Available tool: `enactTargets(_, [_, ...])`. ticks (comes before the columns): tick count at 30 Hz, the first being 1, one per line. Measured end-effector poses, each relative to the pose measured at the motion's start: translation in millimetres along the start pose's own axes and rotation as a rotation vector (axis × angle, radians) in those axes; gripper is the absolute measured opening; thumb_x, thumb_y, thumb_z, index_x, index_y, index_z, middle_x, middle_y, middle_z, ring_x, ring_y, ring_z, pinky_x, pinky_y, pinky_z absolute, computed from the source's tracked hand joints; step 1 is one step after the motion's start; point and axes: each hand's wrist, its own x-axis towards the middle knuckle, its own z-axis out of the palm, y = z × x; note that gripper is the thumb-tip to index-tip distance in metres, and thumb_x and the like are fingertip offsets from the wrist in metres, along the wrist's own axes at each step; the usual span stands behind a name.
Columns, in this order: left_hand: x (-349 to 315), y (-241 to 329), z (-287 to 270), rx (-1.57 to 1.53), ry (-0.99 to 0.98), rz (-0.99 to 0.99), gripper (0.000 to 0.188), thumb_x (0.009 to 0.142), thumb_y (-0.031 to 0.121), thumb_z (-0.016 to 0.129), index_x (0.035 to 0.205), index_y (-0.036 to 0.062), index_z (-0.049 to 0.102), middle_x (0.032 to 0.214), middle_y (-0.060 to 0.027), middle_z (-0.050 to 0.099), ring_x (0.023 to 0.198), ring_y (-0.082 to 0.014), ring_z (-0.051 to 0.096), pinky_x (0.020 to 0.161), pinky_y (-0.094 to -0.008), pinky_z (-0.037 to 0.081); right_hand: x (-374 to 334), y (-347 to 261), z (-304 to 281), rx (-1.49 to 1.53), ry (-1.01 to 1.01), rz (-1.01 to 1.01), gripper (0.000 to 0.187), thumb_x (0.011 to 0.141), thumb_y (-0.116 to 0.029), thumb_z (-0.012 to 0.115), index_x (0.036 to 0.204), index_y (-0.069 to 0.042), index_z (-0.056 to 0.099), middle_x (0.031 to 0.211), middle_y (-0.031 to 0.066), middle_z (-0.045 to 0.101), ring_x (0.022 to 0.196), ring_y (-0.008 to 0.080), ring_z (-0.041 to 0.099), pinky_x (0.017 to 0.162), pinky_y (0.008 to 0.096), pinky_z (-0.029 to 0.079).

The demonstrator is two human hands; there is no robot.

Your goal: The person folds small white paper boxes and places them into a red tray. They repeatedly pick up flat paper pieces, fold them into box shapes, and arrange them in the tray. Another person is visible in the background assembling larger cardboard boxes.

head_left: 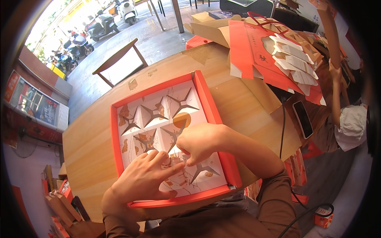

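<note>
Your left hand (149, 174) lies over the near left part of a white printed insert (158, 127), its grip apart, thumb and fingers spread. Your right hand (202, 142) is just beside it, fingers curled toward the insert near your left index fingertip; whether that grip is closed on anything, I cannot tell. The insert, pierced by dark pointed cutouts (182, 106), sits inside a red box (209, 101) on the wooden desk (91, 146) before you. Beyond your right forearm lie a phone (303, 119) and a black cable (282, 127). Farther off, white folded card pieces (293, 63) rest on red packaging (242, 47). Past the desk stands a chair (119, 57), then parked scooters (127, 12)
</note>
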Motion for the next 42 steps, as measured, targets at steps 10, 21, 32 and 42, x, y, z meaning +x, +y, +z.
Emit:
enactTargets(10, [2,-1,-1,-0.009,-0.028,0.013,0.075,0.071,0.046,0.091,0.142,0.03,0.069,0.118,-0.0106,0.059,0.107,-0.0313,0.062,0.084,-0.0421,0.054,-1,-2,-2,-0.012,-0.01,-0.004,0.034,0.082,-0.033,0.079,0.094,-0.002,0.075,0.079,0.0141,0.073,0.08,0.0332,0.073,0.071,0.0448,0.058])
enactTargets(21, [-12,-15,-22,-0.09,0.044,0.058,0.061,0.082,0.049,0.088,0.125,0.0112,0.067,0.105,-0.0095,0.064,0.096,-0.0306,0.067,0.076,-0.0416,0.055,-13,-6,-11,0.026,-0.005,-0.006,0.038,0.086,-0.036,0.08,0.104,-0.004,0.073,0.095,0.015,0.074,0.096,0.0332,0.072,0.082,0.0463,0.057])
enactTargets(32, [-3,-28,10,-0.182,-0.167,0.024,0.035,0.095,0.039,0.078,0.111,0.0096,0.066,0.094,-0.0087,0.068,0.089,-0.0306,0.072,0.07,-0.0435,0.055,-10,-7,-11,-0.022,-0.011,-0.015,0.035,0.086,-0.032,0.083,0.106,-0.005,0.073,0.096,0.0134,0.074,0.098,0.0326,0.072,0.082,0.0461,0.056])
enactTargets(42, [-11,-33,-2,-0.139,-0.138,-0.035,0.034,0.092,0.031,0.078,0.119,0.0113,0.072,0.102,-0.0088,0.072,0.098,-0.0305,0.073,0.076,-0.0443,0.059,-16,-7,-13,-0.016,0.032,-0.056,0.038,0.087,-0.035,0.081,0.11,-0.006,0.072,0.098,0.0132,0.074,0.1,0.0326,0.072,0.083,0.0467,0.056])
